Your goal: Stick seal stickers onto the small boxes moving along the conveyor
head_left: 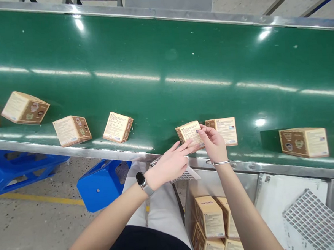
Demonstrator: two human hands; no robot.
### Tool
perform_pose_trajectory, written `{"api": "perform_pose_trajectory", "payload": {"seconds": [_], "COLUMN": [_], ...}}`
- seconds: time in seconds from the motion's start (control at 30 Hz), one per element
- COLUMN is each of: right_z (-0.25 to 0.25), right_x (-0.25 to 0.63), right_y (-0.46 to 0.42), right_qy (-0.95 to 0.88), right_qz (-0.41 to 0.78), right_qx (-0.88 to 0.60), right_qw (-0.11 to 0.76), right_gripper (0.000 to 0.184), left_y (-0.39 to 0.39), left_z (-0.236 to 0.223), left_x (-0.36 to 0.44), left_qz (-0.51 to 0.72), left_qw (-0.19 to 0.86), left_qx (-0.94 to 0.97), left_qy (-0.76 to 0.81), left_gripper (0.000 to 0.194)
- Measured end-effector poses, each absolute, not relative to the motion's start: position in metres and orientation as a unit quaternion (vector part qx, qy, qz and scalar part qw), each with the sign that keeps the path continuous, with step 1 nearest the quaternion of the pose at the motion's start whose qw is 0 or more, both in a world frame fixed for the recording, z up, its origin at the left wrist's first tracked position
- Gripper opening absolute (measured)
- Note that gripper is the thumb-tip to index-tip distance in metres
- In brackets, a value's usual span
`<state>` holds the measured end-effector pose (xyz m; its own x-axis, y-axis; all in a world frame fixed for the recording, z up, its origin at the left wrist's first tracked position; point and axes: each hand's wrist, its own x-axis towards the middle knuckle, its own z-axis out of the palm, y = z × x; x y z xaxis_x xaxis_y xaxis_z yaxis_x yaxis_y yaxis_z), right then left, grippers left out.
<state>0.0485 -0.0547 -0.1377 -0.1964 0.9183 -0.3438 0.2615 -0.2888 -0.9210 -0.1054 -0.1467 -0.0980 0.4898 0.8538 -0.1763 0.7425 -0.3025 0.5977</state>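
Observation:
My left hand (170, 166), with a watch on its wrist, reaches over the near belt edge. Its fingers stretch to the front of a tan-and-brown carton box (192, 132), while a sheet of small stickers (190, 173) shows beneath the palm; the grip on it is partly hidden. The fingers of my right hand (215, 146) are pinched at that box's upper right, on a small coloured sticker (198, 131). Just behind the right hand lies another carton box (227, 131), partly covered by the fingers.
On the green conveyor belt (150, 46) sit more boxes, such as one at left (118, 127) and one at right (304, 143). Below are several stacked boxes (210, 217), another sticker sheet (316, 219) and a blue stool (99, 187). A metal rail (250, 166) edges the belt.

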Motion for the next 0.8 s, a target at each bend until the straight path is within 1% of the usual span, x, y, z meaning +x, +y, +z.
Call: {"api": "perform_pose_trajectory", "payload": {"seconds": [0.27,0.47,0.63,0.77,0.8], "right_z": [-0.138,-0.140,-0.147,-0.158,-0.160], "right_x": [0.065,0.074,0.076,0.078,0.079], "right_y": [-0.049,-0.046,-0.051,-0.047,-0.044], "right_qy": [-0.545,-0.574,-0.578,-0.563,-0.562], "right_qz": [0.545,0.502,0.431,0.376,0.367], "right_qx": [-0.568,-0.577,-0.611,-0.639,-0.644], "right_qw": [0.288,0.293,0.326,0.364,0.367], "right_gripper": [0.045,0.039,0.031,0.038,0.037], "left_y": [-0.136,-0.129,-0.123,-0.116,-0.114], "left_z": [-0.097,-0.094,-0.093,-0.098,-0.099], "left_x": [-0.094,-0.084,-0.076,-0.069,-0.068], "left_qz": [0.072,0.061,0.056,0.072,0.075], "left_qw": [0.328,0.319,0.335,0.350,0.357], "left_qx": [0.817,0.824,0.823,0.821,0.820], "left_qy": [0.469,0.465,0.455,0.446,0.441], "left_gripper": [0.026,0.028,0.029,0.029,0.028]}}
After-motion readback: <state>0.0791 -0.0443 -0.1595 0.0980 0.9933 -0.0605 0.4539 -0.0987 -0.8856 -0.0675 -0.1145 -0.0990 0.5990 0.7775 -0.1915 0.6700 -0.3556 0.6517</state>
